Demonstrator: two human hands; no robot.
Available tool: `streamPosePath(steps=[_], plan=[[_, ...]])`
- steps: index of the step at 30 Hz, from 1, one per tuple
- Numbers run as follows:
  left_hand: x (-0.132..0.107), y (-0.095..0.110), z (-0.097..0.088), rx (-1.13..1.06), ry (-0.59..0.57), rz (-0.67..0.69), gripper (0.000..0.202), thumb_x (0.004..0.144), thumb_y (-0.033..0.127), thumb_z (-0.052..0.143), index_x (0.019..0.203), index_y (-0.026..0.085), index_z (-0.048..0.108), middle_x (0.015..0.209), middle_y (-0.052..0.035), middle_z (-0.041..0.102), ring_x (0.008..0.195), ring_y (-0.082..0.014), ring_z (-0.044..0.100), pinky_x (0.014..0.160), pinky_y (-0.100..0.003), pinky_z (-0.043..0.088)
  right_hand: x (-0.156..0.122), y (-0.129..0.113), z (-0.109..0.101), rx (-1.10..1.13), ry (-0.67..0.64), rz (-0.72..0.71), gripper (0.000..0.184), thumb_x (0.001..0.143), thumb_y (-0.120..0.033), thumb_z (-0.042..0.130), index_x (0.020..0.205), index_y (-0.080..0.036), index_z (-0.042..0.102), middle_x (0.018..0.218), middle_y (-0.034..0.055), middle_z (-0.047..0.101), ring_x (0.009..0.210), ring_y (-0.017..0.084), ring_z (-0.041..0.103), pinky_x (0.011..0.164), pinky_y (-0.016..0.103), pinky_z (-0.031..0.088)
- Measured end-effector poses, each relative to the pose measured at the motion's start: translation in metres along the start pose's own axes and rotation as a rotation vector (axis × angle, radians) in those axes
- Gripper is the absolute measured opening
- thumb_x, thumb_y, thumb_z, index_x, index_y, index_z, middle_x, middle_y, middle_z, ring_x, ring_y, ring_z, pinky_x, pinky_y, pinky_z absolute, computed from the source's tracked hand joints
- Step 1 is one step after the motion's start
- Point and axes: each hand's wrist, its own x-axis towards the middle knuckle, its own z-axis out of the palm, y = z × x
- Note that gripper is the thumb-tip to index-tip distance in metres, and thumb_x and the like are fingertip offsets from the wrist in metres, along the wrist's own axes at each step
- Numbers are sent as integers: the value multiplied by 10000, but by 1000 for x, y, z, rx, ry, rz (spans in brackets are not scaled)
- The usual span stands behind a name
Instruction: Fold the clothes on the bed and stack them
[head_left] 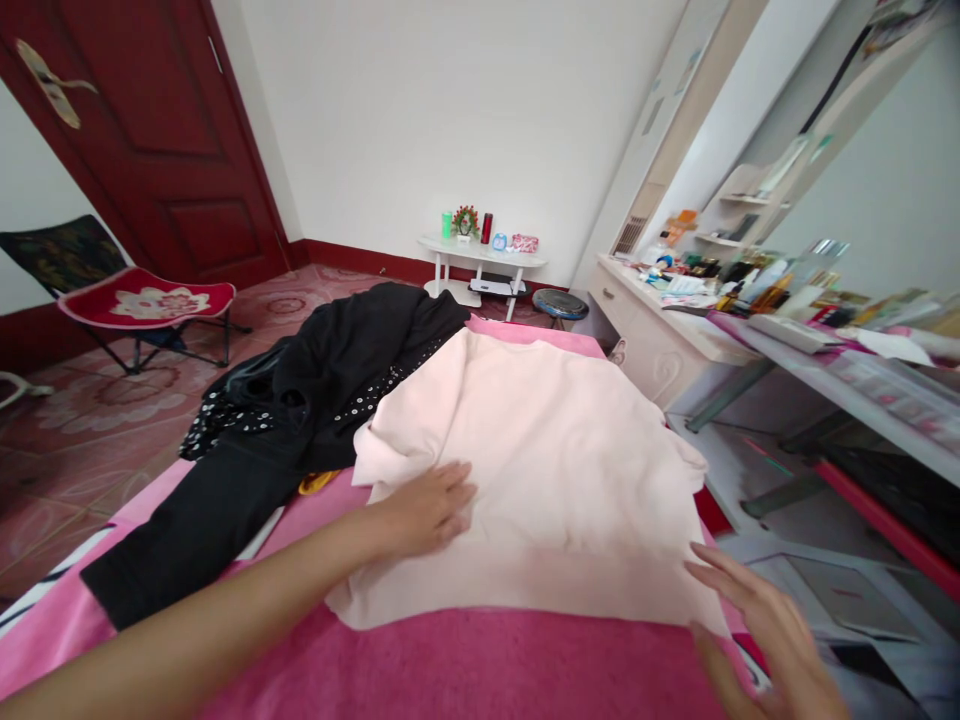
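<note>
one pale top (547, 450), left hand (427, 510) kinda spread flat on it, right hand (776, 625) spread near its edge. one clear case (900, 395), contents blurry

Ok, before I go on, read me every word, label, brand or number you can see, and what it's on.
No text can be read.
Pale pink shirt: no lettering shows.
Bottles at right: any labels too small and blurred.
Flat grey thing, lower right: small reddish mark, too blurred.
Red can at the back: too small.
</note>
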Motion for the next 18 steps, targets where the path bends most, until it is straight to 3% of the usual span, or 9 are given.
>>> streamPosePath(steps=[2,5,8,13,16,18], plan=[[-42,4,-11,-125,-53,72,519,887,393,461,1381,247,392,1482,-74,314,1337,-211,332,1091,-345,300,-9,24,9,-32,-127,-68,580,745,-128,449,1307,-269,451,1407,59,410,1261,278,426,1035,457,379],[-95,6,-14,-153,-4,42,630,791,303,600,1377,346,371,1513,-19,245,1353,-243,298,1088,-400,317,-26,52,20,-81,-283,-104,829,590,-45,397,1383,-288,381,1473,21,324,1317,274,360,1075,454,347],[-125,6,-3,-75,52,-14,677,737,185,606,1354,368,395,1513,-2,241,1365,-273,259,1105,-462,275,-28,67,32,-118,-341,-110,823,584,-56,399,1368,-306,418,1467,-3,338,1299,264,391,1062,454,372],[-119,8,12,25,126,-27,645,692,46,501,1270,329,483,1377,-22,444,1242,-259,412,1066,-452,303,-6,81,48,-161,-293,-124,538,707,-149,449,1210,-275,593,1272,18,569,1106,234,572,913,380,508],[-107,6,-3,18,159,-38,418,783,58,413,1098,274,581,1100,-42,598,993,-202,547,905,-349,409,7,86,39,-118,-268,-126,338,753,-193,467,1008,-255,680,1082,34,666,1010,217,619,878,335,514],[-103,3,-21,5,187,-64,316,816,69,370,963,232,597,932,-39,607,872,-183,557,803,-304,416,13,84,25,-77,-243,-116,241,772,-233,482,903,-256,683,983,37,684,959,215,633,836,315,517]])
